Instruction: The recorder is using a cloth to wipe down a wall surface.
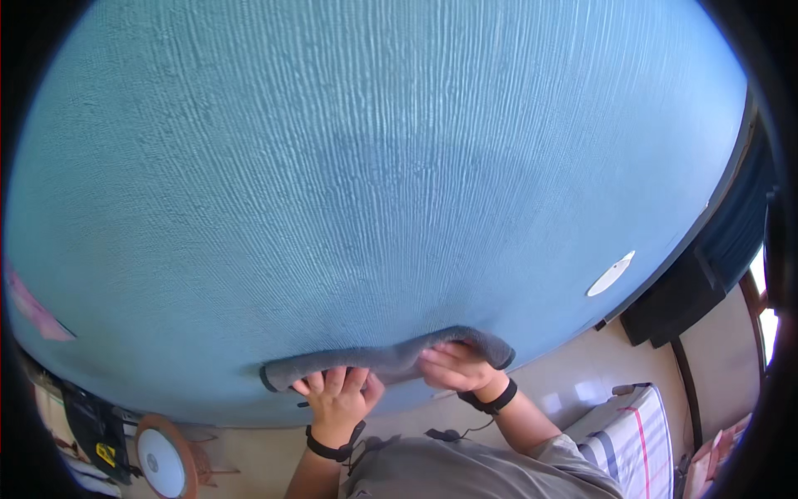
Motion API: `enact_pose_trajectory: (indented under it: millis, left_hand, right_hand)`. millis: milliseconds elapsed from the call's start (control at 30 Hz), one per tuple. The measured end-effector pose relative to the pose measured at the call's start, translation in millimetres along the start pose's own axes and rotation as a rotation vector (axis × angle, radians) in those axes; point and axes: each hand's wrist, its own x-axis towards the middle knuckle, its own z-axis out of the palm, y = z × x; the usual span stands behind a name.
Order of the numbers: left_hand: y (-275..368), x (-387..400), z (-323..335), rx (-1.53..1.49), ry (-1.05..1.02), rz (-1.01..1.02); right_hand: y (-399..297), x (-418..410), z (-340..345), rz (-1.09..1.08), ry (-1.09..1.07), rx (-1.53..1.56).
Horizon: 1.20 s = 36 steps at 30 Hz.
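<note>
A dark grey cloth [399, 358], which looks like a towel, stretches sideways low on the blue ribbed wall [405, 187] in front of me. My left hand [338, 399] grips the cloth's left part, its fingers reaching up to the lower edge. Further right, my right hand [458, 369] holds the other part, with the fingers bent and partly tucked under a raised fold. The cloth's right end curves down past that hand. Black bands circle both wrists. What lies behind the cloth is hidden.
A white plate [611, 274] is fixed to the wall on the right, and a pink piece [40, 309] sits at far left. Below stand a round stool with a pale top [161, 461] and something under a checked cover [629, 443]. A dark panel [673, 296] is at right.
</note>
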Motion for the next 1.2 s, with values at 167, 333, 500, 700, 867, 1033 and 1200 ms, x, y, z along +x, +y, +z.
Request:
enact_pose_trajectory:
  millis: [167, 333, 500, 700, 867, 1033, 1200]
  left_hand:
    - [1, 62, -33, 0.013, -0.024, 0.112]
    - [-1, 73, -23, 0.019, 0.208, 0.104]
    - [-7, 38, -4, 0.125, 0.194, 0.092]
    - [-13, 6, 10, 0.109, 0.111, 0.055]
    - [-9, -1, 11, 0.13, 0.083, 0.075]
    - [-11, -23, 19, 0.129, 0.016, 0.056]
    - [-12, -50, 38, 0.101, 0.028, 0.043]
  right_hand:
    - [20, 53, -32, 0.092, 0.107, -0.101]
    - [28, 73, -35, 0.14, 0.212, -0.186]
    - [10, 41, -14, 0.194, 0.21, -0.154]
    - [-6, 12, 1, 0.212, 0.177, -0.109]
    - [-15, 1, 13, 0.237, 0.2, -0.065]
    - [-27, -18, 21, 0.262, 0.159, -0.003]
    - [-36, -40, 30, 0.276, 0.094, 0.039]
